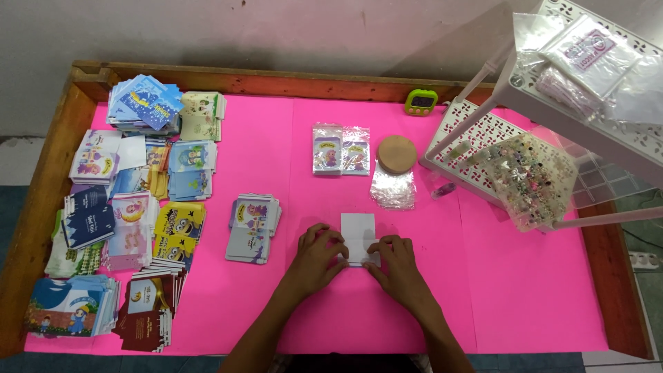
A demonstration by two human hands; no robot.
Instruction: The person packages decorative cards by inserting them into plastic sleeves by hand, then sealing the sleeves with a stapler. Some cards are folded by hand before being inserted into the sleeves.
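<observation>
White card (358,230) lies flat at the pink table (525,304) centre, long axis running away from the person, plain and blank. Left hand (319,252) and right hand (395,257) pinch its near edge, fingers closed on it.

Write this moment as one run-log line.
left hand: pressing white card | right hand: pressing same card | surface: pink table

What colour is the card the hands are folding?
White, plain on its visible face; the card shows best in the head view.
</observation>
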